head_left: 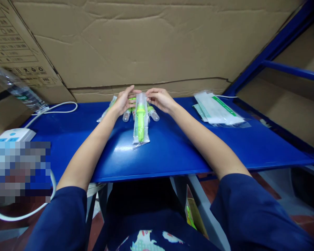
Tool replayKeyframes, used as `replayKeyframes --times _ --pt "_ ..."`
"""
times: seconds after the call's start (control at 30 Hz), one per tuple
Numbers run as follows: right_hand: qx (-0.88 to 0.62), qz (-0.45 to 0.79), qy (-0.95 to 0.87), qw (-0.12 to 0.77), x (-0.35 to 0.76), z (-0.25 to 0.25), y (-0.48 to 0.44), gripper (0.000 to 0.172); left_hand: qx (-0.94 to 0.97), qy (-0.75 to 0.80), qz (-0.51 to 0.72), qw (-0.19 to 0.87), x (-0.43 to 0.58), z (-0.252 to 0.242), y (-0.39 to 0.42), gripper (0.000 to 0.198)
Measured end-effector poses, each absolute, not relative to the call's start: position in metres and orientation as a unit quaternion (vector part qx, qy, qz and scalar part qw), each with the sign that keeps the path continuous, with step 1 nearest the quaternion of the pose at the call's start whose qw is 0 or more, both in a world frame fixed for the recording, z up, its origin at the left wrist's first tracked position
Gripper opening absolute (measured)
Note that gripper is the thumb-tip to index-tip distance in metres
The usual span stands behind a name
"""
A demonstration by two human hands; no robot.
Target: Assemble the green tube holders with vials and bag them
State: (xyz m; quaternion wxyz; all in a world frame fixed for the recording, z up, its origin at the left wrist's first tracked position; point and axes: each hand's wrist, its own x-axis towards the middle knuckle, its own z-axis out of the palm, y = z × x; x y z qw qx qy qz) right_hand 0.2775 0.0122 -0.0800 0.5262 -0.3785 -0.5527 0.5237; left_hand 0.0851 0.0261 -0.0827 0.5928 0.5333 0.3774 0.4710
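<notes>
A clear plastic bag (147,136) holds a light-green, stick-shaped plastic item (141,122) with a clear end; its exact kind I cannot tell. The bag's far end lies between my two hands. My left hand (122,101) has its fingertips at the upper left edge of the bag, the lower fingers a little apart. At the upper right corner, my right hand (161,100) pinches the plastic between thumb and fingers. Behind the bag lie several similar green items with clear caps (154,115), partly hidden by the hands.
Flat packets with green print (222,108) lie at the right of the blue table (172,150). On the left are a white power strip (17,134), its cable (60,106) and a leaning clear bottle (23,92). Cardboard (157,42) walls the back; a blue metal frame (267,52) borders the right.
</notes>
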Motion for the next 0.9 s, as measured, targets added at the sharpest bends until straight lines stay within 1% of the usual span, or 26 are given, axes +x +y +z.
replayKeyframes --times 0.1,0.13,0.23,0.3,0.4,0.5,0.6,0.7,0.77,0.83,0.9 --pt "-0.379 0.517 -0.561 0.524 0.276 -0.079 0.011 0.018 0.541 0.393 0.489 0.560 0.087 -0.086 0.025 0.022" --pt "-0.380 0.513 -0.564 0.524 0.276 -0.078 0.011 0.018 0.544 0.394 0.492 0.553 0.088 -0.086 0.024 0.023" --pt "-0.377 0.502 -0.574 0.525 0.277 -0.076 0.009 0.016 0.546 0.392 0.499 0.548 0.089 -0.086 0.021 0.037" --pt "-0.378 0.498 -0.582 0.519 0.279 -0.076 0.009 0.026 0.539 0.394 0.500 0.552 0.090 -0.085 0.019 0.043" --pt "-0.403 0.472 -0.599 0.506 0.281 -0.077 0.010 0.044 0.529 0.399 0.497 0.560 0.090 -0.084 0.019 0.039" --pt "-0.432 0.453 -0.604 0.493 0.281 -0.079 0.010 0.049 0.528 0.396 0.498 0.563 0.089 -0.085 0.022 0.037" --pt "-0.424 0.487 -0.621 0.445 0.282 -0.080 0.009 0.047 0.528 0.382 0.501 0.570 0.088 -0.088 0.026 0.036" --pt "-0.390 0.524 -0.643 0.400 0.283 -0.078 0.007 0.045 0.516 0.381 0.496 0.586 0.087 -0.090 0.028 0.023" --pt "-0.370 0.536 -0.648 0.395 0.284 -0.077 0.006 0.044 0.517 0.374 0.479 0.603 0.087 -0.090 0.027 0.019" --pt "-0.354 0.544 -0.650 0.396 0.285 -0.076 0.006 0.044 0.532 0.361 0.449 0.620 0.088 -0.090 0.025 0.021" --pt "-0.344 0.553 -0.649 0.394 0.286 -0.075 0.006 0.043 0.555 0.356 0.421 0.623 0.090 -0.089 0.021 0.030"
